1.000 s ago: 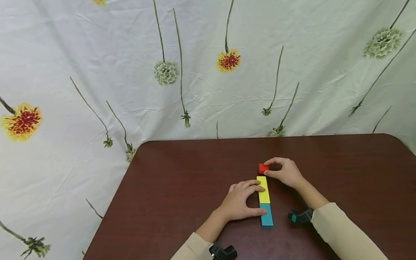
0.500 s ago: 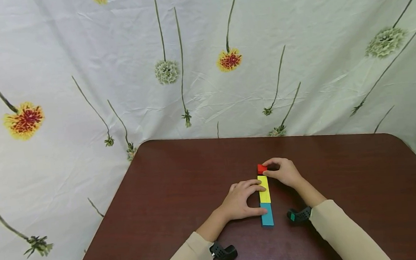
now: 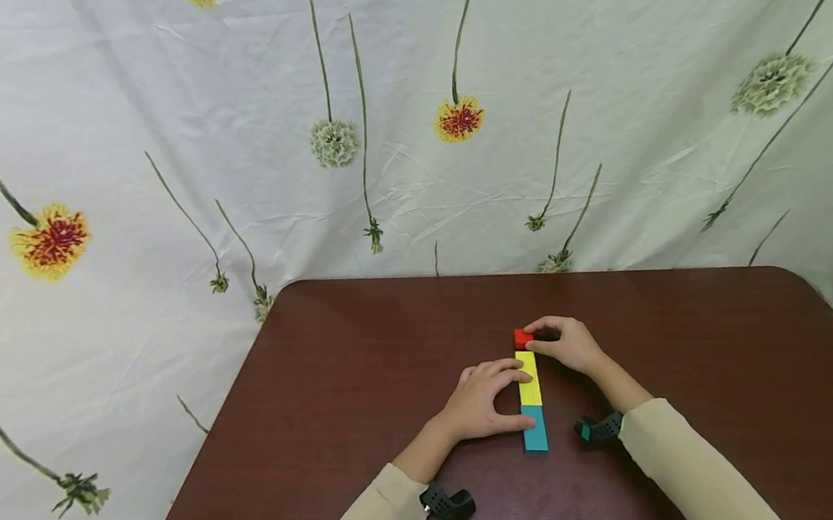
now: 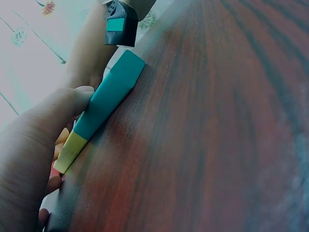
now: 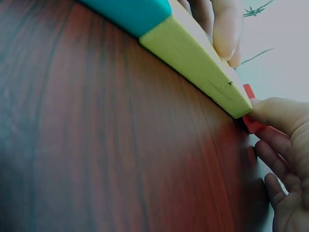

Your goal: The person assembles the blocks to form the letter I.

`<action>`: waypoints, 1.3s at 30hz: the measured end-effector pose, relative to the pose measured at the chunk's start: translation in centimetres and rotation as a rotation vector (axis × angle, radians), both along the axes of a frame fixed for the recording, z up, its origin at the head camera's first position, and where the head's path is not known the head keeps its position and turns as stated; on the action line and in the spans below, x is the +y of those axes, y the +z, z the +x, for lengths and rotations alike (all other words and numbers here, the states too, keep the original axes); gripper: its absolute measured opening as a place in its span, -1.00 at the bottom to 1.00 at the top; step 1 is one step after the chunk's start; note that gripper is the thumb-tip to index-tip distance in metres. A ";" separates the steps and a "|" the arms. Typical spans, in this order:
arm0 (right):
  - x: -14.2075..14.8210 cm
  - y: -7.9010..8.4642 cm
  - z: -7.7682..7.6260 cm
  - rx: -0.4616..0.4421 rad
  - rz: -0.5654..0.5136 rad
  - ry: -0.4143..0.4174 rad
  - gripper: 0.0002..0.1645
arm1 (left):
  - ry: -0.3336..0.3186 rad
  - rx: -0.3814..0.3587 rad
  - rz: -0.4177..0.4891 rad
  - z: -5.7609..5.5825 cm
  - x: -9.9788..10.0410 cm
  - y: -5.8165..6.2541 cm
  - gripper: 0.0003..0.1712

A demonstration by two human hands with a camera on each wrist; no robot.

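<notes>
In the head view a yellow block (image 3: 530, 391) and a blue block (image 3: 535, 441) lie end to end in a line on the table. A red block (image 3: 520, 339) stands at the far end of the yellow one. My right hand (image 3: 574, 347) pinches the red block between thumb and fingers from the right. My left hand (image 3: 479, 403) rests on the row, its thumb on the blue block and fingertips on the yellow one. The right wrist view has the red block (image 5: 249, 121) beside the end of the yellow block (image 5: 203, 63), mostly hidden by the fingers.
The dark red-brown table (image 3: 364, 340) has rounded far corners. Behind it hangs a white cloth (image 3: 408, 169) printed with flowers. Each wrist wears a black band, the left band (image 3: 449, 505) and the right band (image 3: 598, 429) both close over the tabletop.
My right hand has shifted the red block slightly left, bringing it more in line with the yellow block. The left hand has stayed in place on the yellow and blue blocks.
</notes>
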State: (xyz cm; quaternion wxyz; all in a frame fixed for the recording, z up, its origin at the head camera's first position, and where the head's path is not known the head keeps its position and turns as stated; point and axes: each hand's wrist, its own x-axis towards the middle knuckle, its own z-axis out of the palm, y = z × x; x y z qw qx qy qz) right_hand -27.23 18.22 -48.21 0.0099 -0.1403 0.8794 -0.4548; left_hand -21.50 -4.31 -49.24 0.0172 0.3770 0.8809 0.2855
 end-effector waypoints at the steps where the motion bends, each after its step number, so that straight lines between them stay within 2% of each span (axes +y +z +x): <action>1: 0.0 0.0 0.0 -0.002 -0.002 0.003 -0.68 | 0.000 -0.002 0.000 0.0 0.0 0.0 -0.33; 15: 0.2 -0.4 0.2 0.005 -0.025 0.017 -0.68 | 0.001 0.003 0.002 0.1 0.0 -0.1 -0.33; 27: 0.5 -0.2 0.4 0.004 -0.110 0.025 -0.59 | 0.001 0.005 0.003 0.2 0.1 -0.2 -0.33; 35: 0.9 0.6 0.8 -0.025 -0.147 -0.051 -0.61 | 0.001 0.017 0.008 0.2 0.1 -0.2 -0.33; 39: 1.3 1.0 1.1 -0.026 -0.159 -0.063 -0.60 | 0.004 0.016 0.007 0.1 0.0 -0.2 -0.33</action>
